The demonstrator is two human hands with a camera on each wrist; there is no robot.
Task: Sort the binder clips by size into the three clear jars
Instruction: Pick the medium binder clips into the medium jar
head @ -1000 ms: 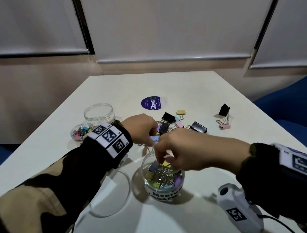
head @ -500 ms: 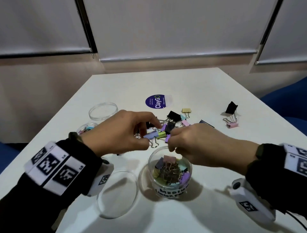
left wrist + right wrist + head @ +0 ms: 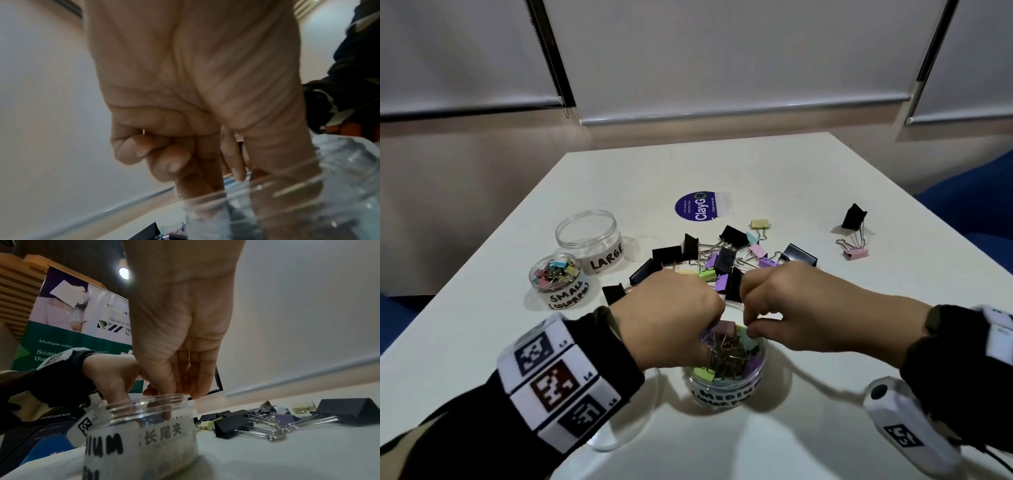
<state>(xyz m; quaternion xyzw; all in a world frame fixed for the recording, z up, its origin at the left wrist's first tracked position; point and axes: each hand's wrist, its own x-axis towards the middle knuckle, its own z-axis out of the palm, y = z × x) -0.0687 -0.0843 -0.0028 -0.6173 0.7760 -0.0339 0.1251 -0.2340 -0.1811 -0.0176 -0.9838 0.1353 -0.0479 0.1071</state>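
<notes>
Two hands met over the medium jar (image 3: 726, 387): left hand (image 3: 671, 325) and right hand (image 3: 791, 308) both pointed fingers down past its rim, fingertips bunched together; whether either pinched a clip could not be told. Unsorted binder clips (image 3: 722, 260) lay just beyond the knuckles.

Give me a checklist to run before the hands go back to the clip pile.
1. Both hands over the clear plastic medium jar: ok.
2. Left hand grip emptied: cannot tell, fingers hidden.
3. Right hand grip emptied: cannot tell.
4. Medium jar upright with room left: ok.
5. Empty clear jar labelled LARGE open and upright: ok.
6. Loose pile of black and pastel binder clips unsorted on the white table: ok.
</notes>
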